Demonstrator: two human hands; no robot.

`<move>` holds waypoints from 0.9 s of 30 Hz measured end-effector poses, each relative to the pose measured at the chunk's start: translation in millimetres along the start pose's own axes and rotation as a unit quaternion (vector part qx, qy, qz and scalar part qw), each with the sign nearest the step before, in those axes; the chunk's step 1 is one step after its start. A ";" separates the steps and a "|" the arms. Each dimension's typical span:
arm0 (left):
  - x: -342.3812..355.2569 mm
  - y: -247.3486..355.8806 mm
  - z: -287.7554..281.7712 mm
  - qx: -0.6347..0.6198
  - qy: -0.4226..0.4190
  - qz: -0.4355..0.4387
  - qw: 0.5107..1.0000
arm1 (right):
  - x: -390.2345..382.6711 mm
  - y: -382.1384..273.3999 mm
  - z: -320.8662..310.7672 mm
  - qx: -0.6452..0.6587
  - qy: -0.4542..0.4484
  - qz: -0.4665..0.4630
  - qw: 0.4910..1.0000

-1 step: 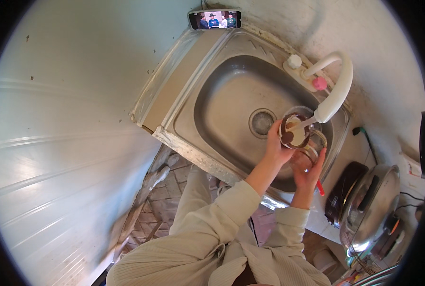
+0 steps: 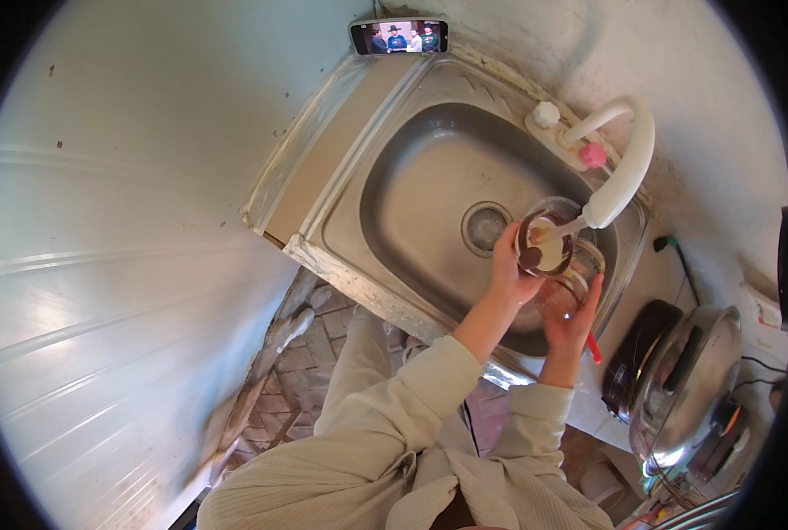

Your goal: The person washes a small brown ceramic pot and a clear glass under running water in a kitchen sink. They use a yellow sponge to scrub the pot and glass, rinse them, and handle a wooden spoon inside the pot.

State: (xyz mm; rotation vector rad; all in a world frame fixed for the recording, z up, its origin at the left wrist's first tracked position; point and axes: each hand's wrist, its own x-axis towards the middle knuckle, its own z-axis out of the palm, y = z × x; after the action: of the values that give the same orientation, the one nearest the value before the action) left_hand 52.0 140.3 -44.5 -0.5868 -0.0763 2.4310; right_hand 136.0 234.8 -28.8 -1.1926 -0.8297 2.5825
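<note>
Under the white curved faucet (image 2: pixel 632 168), my left hand (image 2: pixel 510 274) is closed round the side of a brown-and-cream cup (image 2: pixel 551 256). A stream of water runs from the spout into its mouth. Close beside it, my right hand (image 2: pixel 570 320) has its fingers curled about a clear, rounded glass vessel (image 2: pixel 574 284), partly hidden by the cup and the fingers. Both hands are over the right part of the stainless steel sink (image 2: pixel 429 168). A thin red piece (image 2: pixel 593 347) shows by my right wrist; what it belongs to is hidden.
The drain (image 2: pixel 486 228) lies left of the cup. Behind the sink are a white knob (image 2: pixel 546 113) and a pink knob (image 2: pixel 592 155). A phone (image 2: pixel 399 37) stands at the back edge. On the right counter sit a dark appliance (image 2: pixel 641 358) and a large lidded metal pan (image 2: pixel 685 375).
The cup and my left hand have shifted very slightly to the left under the stream. All else looks the same.
</note>
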 end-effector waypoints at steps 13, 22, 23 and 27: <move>9.2 40.1 -23.7 0.204 0.070 0.063 0.974 | 6.2 8.5 12.9 -0.014 -0.028 -0.006 0.999; 26.4 0.1 10.7 0.310 0.086 0.105 0.941 | 12.2 5.3 -7.9 0.136 -0.061 0.014 0.989; 24.3 -0.7 13.8 0.361 0.077 0.123 0.921 | 13.2 7.7 -7.2 0.150 -0.011 0.004 0.989; 20.4 -1.9 14.7 0.456 0.050 0.187 0.869 | 25.1 17.0 -32.9 0.146 -0.089 0.042 0.984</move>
State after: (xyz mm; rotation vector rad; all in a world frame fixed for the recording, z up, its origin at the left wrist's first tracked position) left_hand 32.5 155.2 -39.0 -0.2832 1.2639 2.4052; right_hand 145.1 243.7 -71.6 -0.9432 -0.4143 2.7881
